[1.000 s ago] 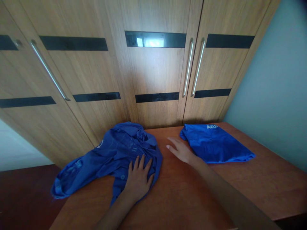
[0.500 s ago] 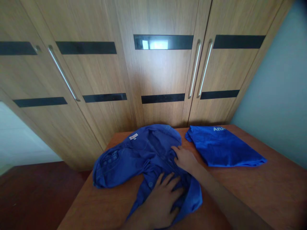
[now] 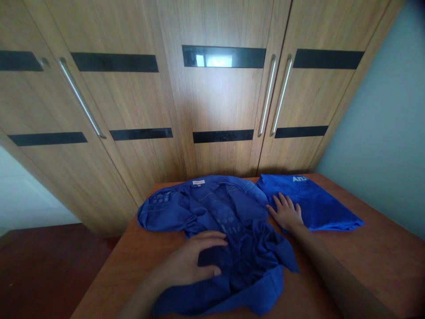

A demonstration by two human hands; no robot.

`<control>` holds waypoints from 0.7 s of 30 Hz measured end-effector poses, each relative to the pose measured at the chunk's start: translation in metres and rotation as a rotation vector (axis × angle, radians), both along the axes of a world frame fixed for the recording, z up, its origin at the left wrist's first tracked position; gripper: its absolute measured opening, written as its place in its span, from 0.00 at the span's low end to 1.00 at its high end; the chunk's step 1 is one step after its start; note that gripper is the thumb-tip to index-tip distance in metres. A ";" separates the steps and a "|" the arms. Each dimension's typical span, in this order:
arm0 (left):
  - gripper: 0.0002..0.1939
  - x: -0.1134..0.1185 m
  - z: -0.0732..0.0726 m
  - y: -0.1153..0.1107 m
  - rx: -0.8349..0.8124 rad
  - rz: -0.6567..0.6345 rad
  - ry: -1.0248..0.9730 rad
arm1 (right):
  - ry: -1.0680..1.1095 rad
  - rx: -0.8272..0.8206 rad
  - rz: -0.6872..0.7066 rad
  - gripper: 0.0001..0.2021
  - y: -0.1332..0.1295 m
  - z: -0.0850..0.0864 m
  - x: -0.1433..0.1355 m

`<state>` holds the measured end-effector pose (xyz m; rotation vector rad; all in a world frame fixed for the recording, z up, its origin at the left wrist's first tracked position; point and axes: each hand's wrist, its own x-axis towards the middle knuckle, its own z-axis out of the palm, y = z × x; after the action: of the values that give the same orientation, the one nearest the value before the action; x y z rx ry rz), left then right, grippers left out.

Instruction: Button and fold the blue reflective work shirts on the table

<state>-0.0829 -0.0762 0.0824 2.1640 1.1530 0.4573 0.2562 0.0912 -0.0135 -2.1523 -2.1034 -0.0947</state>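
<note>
A crumpled dark blue work garment, with a small white label at its far edge, lies spread on the brown table. My left hand is over its near left part, thumb and fingers apart, with no cloth visibly gripped. Fingers spread, my right hand lies between the garment's right edge and a brighter blue folded garment, over the folded one's left side. White lettering shows at the folded garment's far edge. Part of the work garment is hidden beneath my left hand.
The brown table reaches up to a wooden wardrobe with long metal handles and dark strips. A pale blue wall borders it on the right. Dark red floor shows at the left.
My right hand has left the work garment and moved right, to the folded garment. My left hand has shifted left and up. The work garment now spreads wider to the right.
</note>
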 end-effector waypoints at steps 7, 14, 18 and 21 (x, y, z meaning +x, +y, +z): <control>0.20 -0.081 -0.009 0.049 0.548 0.655 0.113 | 0.028 -0.024 -0.057 0.33 0.008 -0.009 0.019; 0.36 -0.168 -0.030 0.100 0.279 1.126 0.297 | 0.206 0.066 0.114 0.23 0.032 0.039 -0.005; 0.27 -0.161 -0.034 0.111 0.252 1.111 0.299 | 0.257 0.114 0.245 0.17 0.046 0.056 -0.046; 0.22 -0.148 -0.033 0.114 0.332 1.075 0.287 | 0.288 0.132 0.309 0.17 0.043 0.062 -0.073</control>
<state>-0.2308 0.0383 0.0495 1.7040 2.5303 0.8349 0.1827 0.1346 0.0488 -1.6348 -2.1575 0.0996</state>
